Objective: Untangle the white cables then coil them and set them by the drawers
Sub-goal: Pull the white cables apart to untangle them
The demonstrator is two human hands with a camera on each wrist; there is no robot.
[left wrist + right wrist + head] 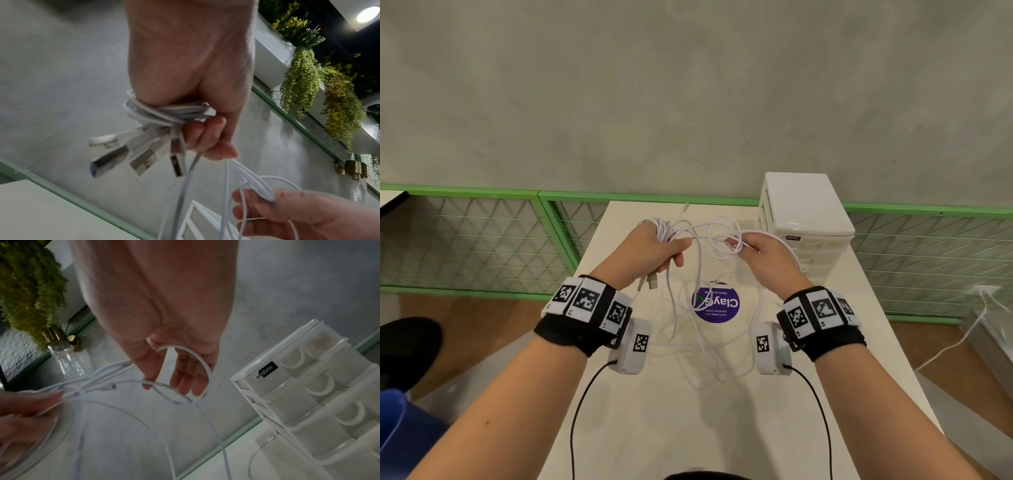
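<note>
Both hands are raised above a white table (859, 342). My left hand (654, 246) grips a bundle of white cables (666, 229) wound round its fingers; in the left wrist view the wound cables (164, 112) sit in the fist and several USB plugs (141, 155) stick out below. My right hand (760, 251) pinches a loop of the white cables (722, 236) between thumb and fingers; the same cable loop (185, 369) curls round the fingers in the right wrist view. More cable (698, 329) hangs down and lies tangled on the table. The white drawers (804, 219) stand at the table's back right.
A purple round sticker (717, 303) is on the table under the hanging cables. A green mesh fence (482, 236) runs behind the table before a grey wall. Another white cable (962, 339) trails on the floor to the right. A dark shoe (407, 346) is at the left.
</note>
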